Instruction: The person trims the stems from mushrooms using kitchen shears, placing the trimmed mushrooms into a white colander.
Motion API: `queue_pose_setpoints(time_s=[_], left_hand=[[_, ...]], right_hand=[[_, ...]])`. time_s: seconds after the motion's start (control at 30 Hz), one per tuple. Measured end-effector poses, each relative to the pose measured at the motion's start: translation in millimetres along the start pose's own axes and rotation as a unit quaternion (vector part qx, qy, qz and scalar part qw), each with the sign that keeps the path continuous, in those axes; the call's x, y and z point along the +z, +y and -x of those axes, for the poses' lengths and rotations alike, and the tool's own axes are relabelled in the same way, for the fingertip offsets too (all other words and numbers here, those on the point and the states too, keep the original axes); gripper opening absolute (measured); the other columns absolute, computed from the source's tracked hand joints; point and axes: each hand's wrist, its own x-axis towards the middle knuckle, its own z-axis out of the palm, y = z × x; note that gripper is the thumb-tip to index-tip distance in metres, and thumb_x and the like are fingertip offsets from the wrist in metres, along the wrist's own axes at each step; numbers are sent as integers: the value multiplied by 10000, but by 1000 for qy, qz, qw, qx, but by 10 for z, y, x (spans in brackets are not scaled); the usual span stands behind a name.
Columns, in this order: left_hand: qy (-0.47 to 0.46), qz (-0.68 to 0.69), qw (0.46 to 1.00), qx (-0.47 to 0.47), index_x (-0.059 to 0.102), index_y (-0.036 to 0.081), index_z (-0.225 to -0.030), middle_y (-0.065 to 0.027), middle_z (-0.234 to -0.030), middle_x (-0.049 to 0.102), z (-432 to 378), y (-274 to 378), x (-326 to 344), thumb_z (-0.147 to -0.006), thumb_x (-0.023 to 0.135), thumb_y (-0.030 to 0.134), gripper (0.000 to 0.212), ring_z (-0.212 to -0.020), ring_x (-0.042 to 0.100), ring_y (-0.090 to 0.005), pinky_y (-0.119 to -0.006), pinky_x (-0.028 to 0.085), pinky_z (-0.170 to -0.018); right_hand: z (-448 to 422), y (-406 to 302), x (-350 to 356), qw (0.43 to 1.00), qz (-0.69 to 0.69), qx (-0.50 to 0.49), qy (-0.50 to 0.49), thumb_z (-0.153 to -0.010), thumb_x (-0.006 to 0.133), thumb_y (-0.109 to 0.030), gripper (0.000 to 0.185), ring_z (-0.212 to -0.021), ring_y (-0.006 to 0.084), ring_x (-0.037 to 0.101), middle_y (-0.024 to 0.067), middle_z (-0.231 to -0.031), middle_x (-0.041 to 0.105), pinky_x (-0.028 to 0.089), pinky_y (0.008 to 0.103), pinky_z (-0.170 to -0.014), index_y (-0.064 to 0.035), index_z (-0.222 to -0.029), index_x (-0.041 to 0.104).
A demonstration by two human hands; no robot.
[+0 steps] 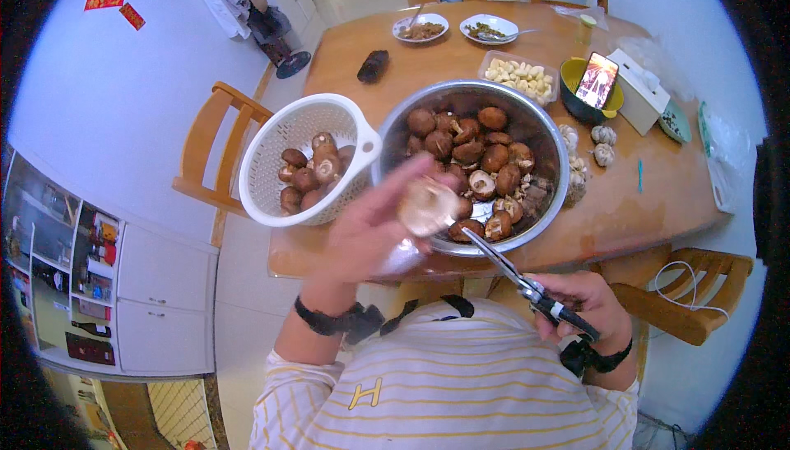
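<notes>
A pale mushroom cap (429,208), blurred and with its underside facing up, is in my left hand (376,221), over the near left rim of a steel bowl (557,203). My right hand (583,305) grips scissors with dark handles (524,284); their tips point at the bowl's near rim, just right of the cap. Brown mushrooms (495,158) fill much of the bowl, with cut stem pieces (536,198) at its right side. To the left, a white plastic colander (259,200) holds several mushrooms (304,179).
Beyond the bowl are a plastic tub of peeled garlic cloves (521,79), two plates of food (423,29) and a dark object (373,67). Garlic bulbs (603,144), a phone (597,81) propped in a yellow-and-dark basket (573,73) and a white box (639,95) stand right. Wooden chairs (213,147) surround the table.
</notes>
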Motion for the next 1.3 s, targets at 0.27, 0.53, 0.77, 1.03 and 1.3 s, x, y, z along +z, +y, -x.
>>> queue_pose_setpoints(time_s=[0.27,0.53,0.77,1.03,1.3], left_hand=[[318,-184,915,167,363,-15,-1427,-175,-1433,425,100,403,-693,-890,543,27,568,-1316,436,-277,-383,382,-1076],[219,-354,909,12,517,-6,-1312,-113,-1304,561,-224,448,-530,-923,516,77,398,-1154,551,-194,-310,429,-981],[-131,-434,880,-145,487,51,-1345,-118,-1243,602,-773,124,-440,-932,556,122,425,-1130,562,-213,-336,449,-953],[-318,-609,717,-116,422,28,-1392,-218,-1240,565,-1109,-299,-481,-831,654,175,625,-1143,553,-345,-417,443,-971],[-339,-582,692,-260,539,43,-1216,-175,-1128,619,-1243,-229,-332,-806,733,197,479,-1066,592,-321,-410,463,-922]], right_hand=[[86,46,-60,996,-27,-37,80,-766,790,-197,736,-682,130,623,72,-803,654,505,255,-601,-27,-1396,450],[67,77,-48,989,-19,-37,141,-737,809,-197,788,-676,120,608,57,-798,647,484,250,-585,-24,-1407,432],[134,90,-59,989,-26,-28,145,-794,732,-111,698,-695,93,579,37,-818,630,453,216,-602,-32,-1416,425],[187,93,-47,990,11,-34,138,-857,665,-131,621,-697,74,575,24,-824,626,463,198,-622,-50,-1423,422],[179,121,-27,988,18,-46,144,-887,596,-116,550,-660,83,555,21,-802,629,450,214,-605,-55,-1411,444]])
